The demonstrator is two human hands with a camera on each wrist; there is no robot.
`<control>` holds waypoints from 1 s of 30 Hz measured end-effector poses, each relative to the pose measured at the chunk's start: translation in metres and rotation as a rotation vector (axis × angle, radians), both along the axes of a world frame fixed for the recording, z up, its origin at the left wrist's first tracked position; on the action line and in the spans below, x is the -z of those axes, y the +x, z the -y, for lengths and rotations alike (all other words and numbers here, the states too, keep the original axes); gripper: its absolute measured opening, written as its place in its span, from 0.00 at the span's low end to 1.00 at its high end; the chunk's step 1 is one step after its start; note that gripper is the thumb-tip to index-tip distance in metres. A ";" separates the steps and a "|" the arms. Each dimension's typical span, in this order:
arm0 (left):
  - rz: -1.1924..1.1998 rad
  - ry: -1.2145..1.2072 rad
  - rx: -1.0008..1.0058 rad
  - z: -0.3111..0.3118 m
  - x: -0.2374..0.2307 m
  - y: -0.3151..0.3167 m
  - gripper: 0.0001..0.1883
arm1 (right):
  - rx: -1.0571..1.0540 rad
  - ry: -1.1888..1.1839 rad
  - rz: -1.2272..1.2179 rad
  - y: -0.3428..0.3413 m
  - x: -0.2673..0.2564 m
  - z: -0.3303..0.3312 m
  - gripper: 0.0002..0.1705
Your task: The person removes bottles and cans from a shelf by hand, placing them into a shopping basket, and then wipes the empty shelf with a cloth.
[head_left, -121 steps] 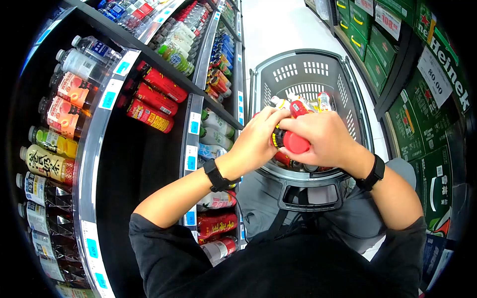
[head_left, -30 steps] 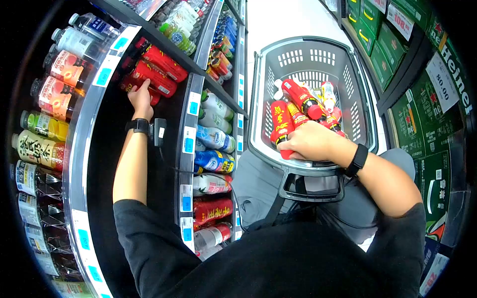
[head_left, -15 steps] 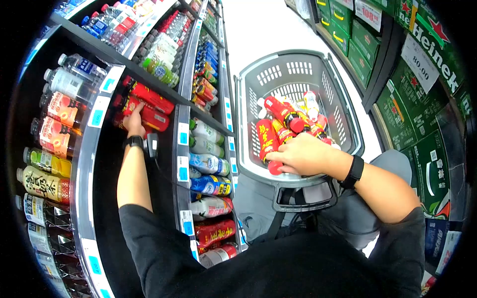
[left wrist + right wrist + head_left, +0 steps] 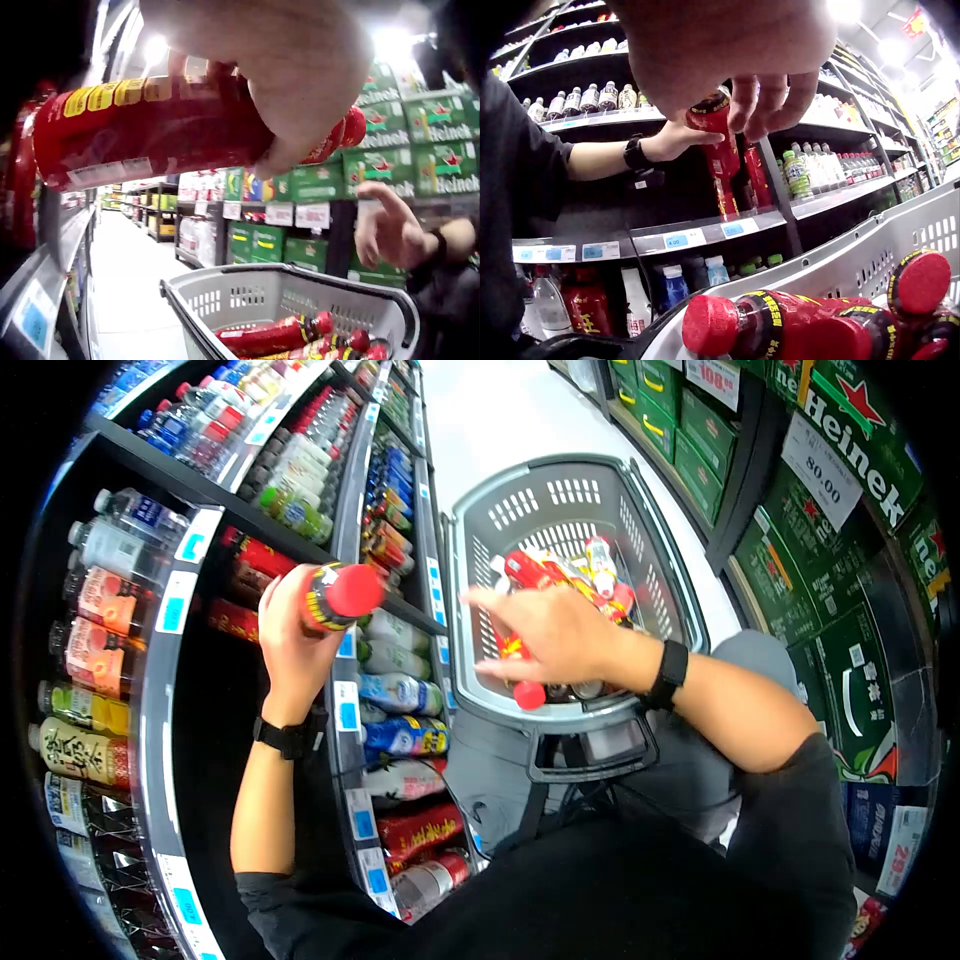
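Observation:
My left hand [image 4: 292, 650] grips a red plastic drink bottle [image 4: 150, 135] in front of the left shelf, its red cap pointing toward the head camera. In the left wrist view the bottle lies almost level, with the fingers and thumb wrapped round it near the neck. Over the near part of the grey basket [image 4: 675, 560], my right hand [image 4: 565, 635] is open with fingers spread, holding nothing. Under it lie several similar red bottles [image 4: 780, 319] with black-and-yellow neck bands, among other bottles. A few more red bottles [image 4: 258, 560] remain on the shelf behind the left hand.
Shelves of drinks with a price-tag edge [image 4: 170, 630] run along the left. Stacked green beer cartons [image 4: 800, 575] line the right side. A pale aisle floor [image 4: 490, 410] stretches beyond the basket, whose folded handle [image 4: 590, 770] is near the person's lap.
My left hand has come off the shelf toward the basket, bringing a red bottle. The right hand has let go of a bottle in the basket and lifted, fingers spreading.

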State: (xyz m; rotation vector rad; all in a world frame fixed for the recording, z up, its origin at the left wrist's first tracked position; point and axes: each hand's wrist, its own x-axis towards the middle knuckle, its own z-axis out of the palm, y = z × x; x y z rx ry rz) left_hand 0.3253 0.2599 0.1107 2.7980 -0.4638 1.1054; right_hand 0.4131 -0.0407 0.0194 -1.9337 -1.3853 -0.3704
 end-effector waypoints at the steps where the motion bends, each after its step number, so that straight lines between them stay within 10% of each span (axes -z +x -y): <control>1: -0.038 0.159 0.091 0.014 -0.003 0.003 0.36 | -0.015 0.093 -0.065 0.001 0.000 -0.001 0.43; 5: -0.133 0.401 0.187 0.069 0.014 0.020 0.29 | -0.004 0.237 -0.033 0.002 -0.009 0.001 0.41; 9: -0.175 0.194 0.256 0.089 0.039 0.050 0.32 | 0.076 0.227 0.086 0.005 -0.013 0.009 0.22; 16: -0.345 0.149 0.192 0.097 0.029 0.057 0.20 | 0.180 0.065 0.119 0.034 0.000 0.026 0.19; 30: -0.113 -0.993 -0.583 -0.143 0.048 -0.002 0.12 | -0.120 -0.472 0.177 0.044 0.035 0.008 0.20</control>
